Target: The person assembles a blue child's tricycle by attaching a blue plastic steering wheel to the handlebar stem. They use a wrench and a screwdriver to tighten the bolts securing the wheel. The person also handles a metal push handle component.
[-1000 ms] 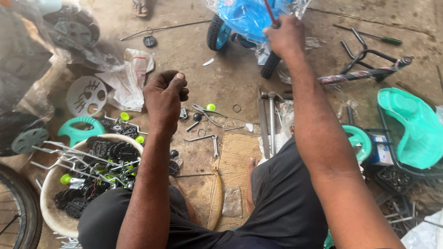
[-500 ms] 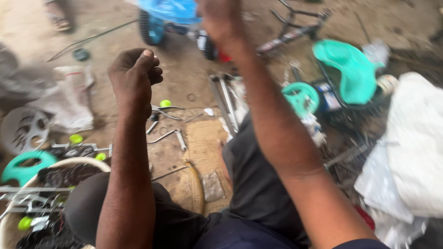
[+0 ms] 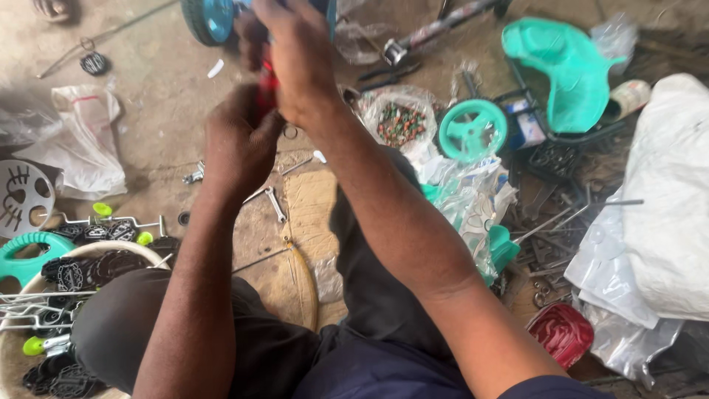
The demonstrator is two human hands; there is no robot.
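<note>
My left hand (image 3: pixel 238 144) and my right hand (image 3: pixel 299 63) meet in front of me, both closed around a red-handled tool (image 3: pixel 266 89), which shows only as a red strip between the fingers. Its tip is hidden. Just beyond the hands stands a blue toy wheel with a black tyre (image 3: pixel 210 18), blurred at the top edge. I sit on the dirt floor with my knees spread. A small spanner (image 3: pixel 275 203) lies on the ground below my left hand.
A teal steering wheel (image 3: pixel 473 129), a teal seat (image 3: pixel 565 70) and a clear bag of small parts (image 3: pixel 402 122) lie to the right. A white sack (image 3: pixel 672 199) fills the right edge. A basket (image 3: pixel 96 250) of black and metal parts sits by my left knee.
The view has swung right and closer. My right hand has come back from the blue toy, and my left hand has risen to join it on the red-handled tool.
</note>
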